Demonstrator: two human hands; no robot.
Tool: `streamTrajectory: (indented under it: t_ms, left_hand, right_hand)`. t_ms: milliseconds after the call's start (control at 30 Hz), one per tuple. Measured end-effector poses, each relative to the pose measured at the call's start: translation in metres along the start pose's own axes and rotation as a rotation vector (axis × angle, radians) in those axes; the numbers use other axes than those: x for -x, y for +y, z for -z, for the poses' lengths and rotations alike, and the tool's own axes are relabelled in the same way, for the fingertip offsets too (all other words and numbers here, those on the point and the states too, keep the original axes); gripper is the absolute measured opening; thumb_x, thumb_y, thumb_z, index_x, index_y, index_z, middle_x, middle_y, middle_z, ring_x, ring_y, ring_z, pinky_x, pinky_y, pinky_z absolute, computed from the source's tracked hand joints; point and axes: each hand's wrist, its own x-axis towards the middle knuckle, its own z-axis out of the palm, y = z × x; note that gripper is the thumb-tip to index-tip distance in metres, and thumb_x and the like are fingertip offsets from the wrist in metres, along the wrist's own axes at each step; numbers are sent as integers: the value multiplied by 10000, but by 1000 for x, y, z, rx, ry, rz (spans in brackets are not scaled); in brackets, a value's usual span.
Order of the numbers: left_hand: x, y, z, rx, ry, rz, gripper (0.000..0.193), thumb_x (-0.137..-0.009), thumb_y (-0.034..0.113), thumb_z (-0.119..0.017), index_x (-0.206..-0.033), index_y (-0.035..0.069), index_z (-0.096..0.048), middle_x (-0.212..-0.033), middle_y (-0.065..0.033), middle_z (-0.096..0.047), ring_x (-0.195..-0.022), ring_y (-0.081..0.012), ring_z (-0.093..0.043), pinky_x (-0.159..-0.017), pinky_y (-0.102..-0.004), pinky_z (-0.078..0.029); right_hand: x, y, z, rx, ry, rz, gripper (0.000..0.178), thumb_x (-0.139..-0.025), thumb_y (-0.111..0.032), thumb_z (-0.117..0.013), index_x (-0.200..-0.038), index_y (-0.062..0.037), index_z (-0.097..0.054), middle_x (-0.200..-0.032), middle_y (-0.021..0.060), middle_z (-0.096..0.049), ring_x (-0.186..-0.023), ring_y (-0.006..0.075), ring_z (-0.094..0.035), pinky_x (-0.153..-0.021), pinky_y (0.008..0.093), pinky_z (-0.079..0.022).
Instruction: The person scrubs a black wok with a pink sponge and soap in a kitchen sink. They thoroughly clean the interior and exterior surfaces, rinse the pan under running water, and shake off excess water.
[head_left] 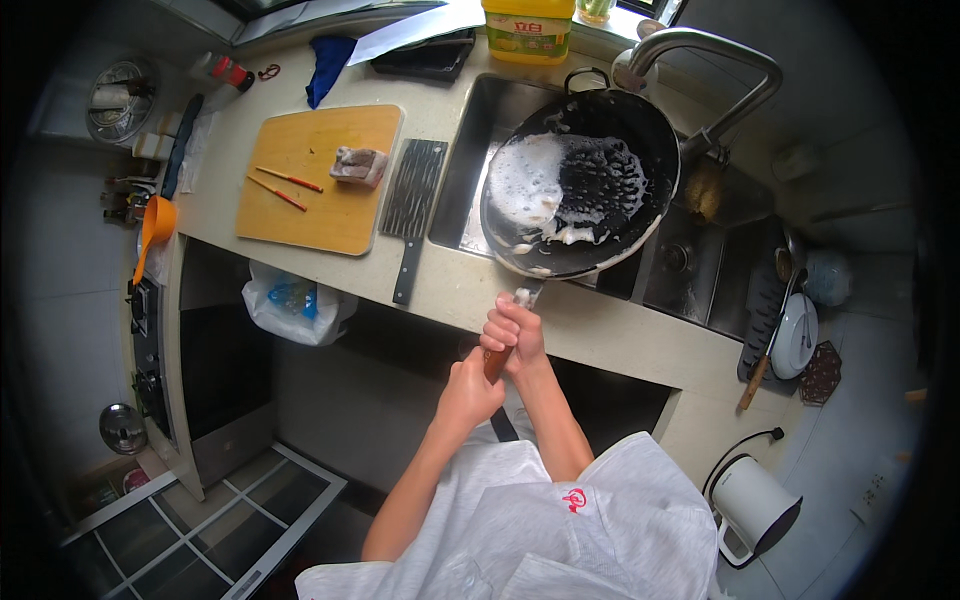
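Observation:
A large black wok (620, 225) rests over the sink (470, 150), its inside partly covered with white soap suds (527, 180). The brown handle (495, 362) points toward me. Both of my hands are closed round it: my right hand (516, 330) grips nearer the pan, and my left hand (474, 387) holds the end just below. White foam clings to the handle near the right hand. Left of the sink lies a cleaver (413, 195) with a patterned dark blade and black handle. The tap (745, 110) arches beyond the wok's right side.
A wooden cutting board (300, 215) bears a block of meat (360, 166) and two red-tipped chopsticks (290, 180). A yellow jug (528, 32) stands behind the sink. A white plate (796, 335) and white kettle (757, 505) are at right; a white bag (290, 315) hangs at the counter front.

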Motion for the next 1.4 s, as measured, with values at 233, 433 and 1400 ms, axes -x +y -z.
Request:
streamTrajectory:
  t_ms: [233, 433, 1400]
  left_hand:
    - [-7, -9, -11, 277, -151, -55, 260, -679, 24, -597, -921, -51, -536, -745, -110, -591, -663, -174, -558, -640, -306, -462]
    - [-11, -10, -26, 582, -354, -13, 196, -703, 29, -581, -884, -25, -530, -711, -33, -560, -614, -102, -510, -552, -267, -425]
    - [7, 11, 14, 705, -737, 68, 109, -710, 0, -544, -742, 27, -443, -502, -55, -462, -380, -148, -449, -373, -297, -368]
  right_hand:
    - [16, -14, -22, 168, 174, 53, 184, -922, -76, -504, -770, -177, -485, -492, -81, -334, -381, 40, -339, -383, 217, -308]
    - [33, -25, -42, 323, 306, 134, 189, -927, -87, -538, -786, -179, -453, -527, -69, -332, -412, 44, -338, -399, 223, -312]
    - [52, -3, -66, 429, 533, 322, 200, -864, -72, -610, -787, -165, -451, -528, -78, -365, -417, 40, -371, -398, 201, -343]
